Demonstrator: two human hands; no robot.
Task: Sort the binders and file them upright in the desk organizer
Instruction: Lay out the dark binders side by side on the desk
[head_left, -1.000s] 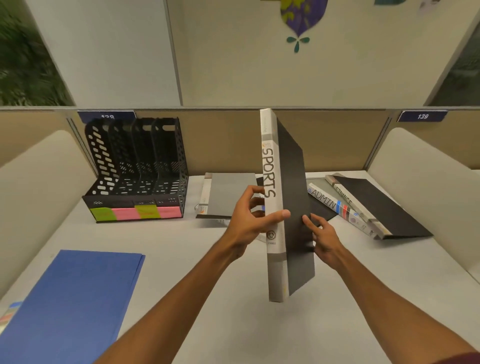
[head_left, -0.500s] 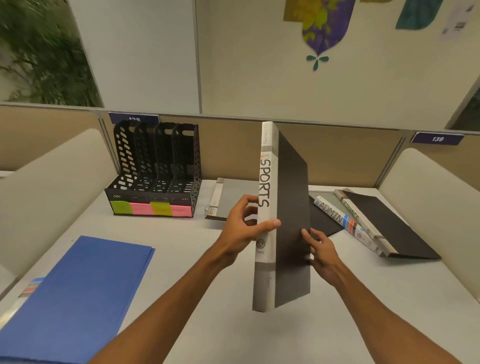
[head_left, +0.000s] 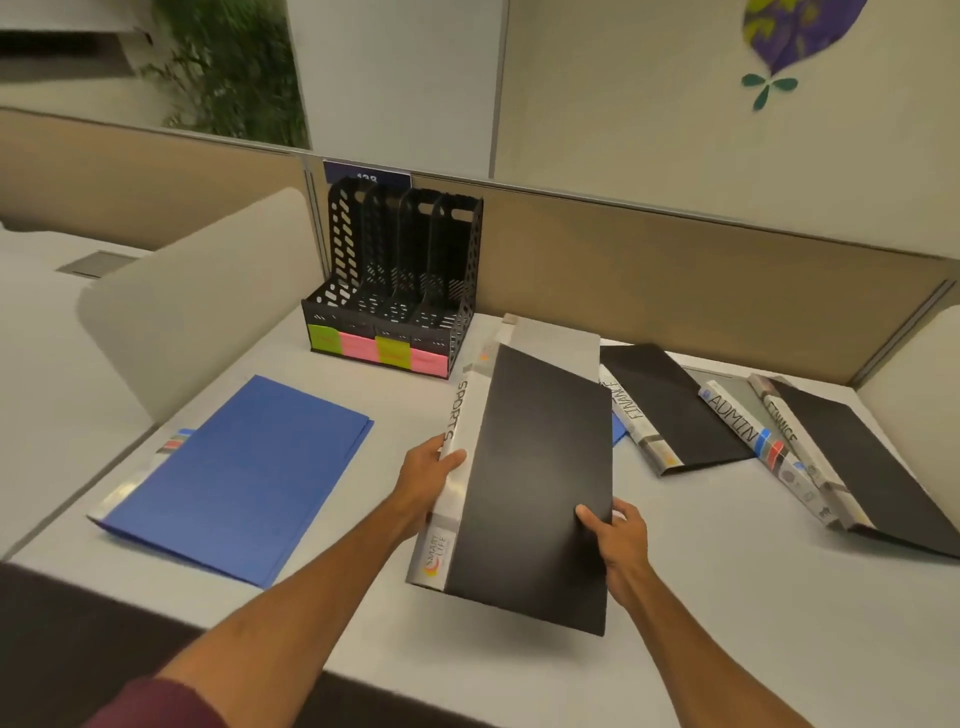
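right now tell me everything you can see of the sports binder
The SPORTS binder is slim, with a matte black cover and a white-grey spine lettered SPORTS, a small logo near its lower end. It is closed, tilted, held above the desk. The left hand grips the spine; the right hand pinches the cover's right edge.

SPORTS binder (head_left: 530, 483) was upright, spine to camera; now tipped back, black cover facing up. Left hand (head_left: 431, 480) slid lower on spine, right hand (head_left: 618, 540) moved to cover's lower right edge. Camera swung left, another FINANCE binder (head_left: 665, 415) now visible.
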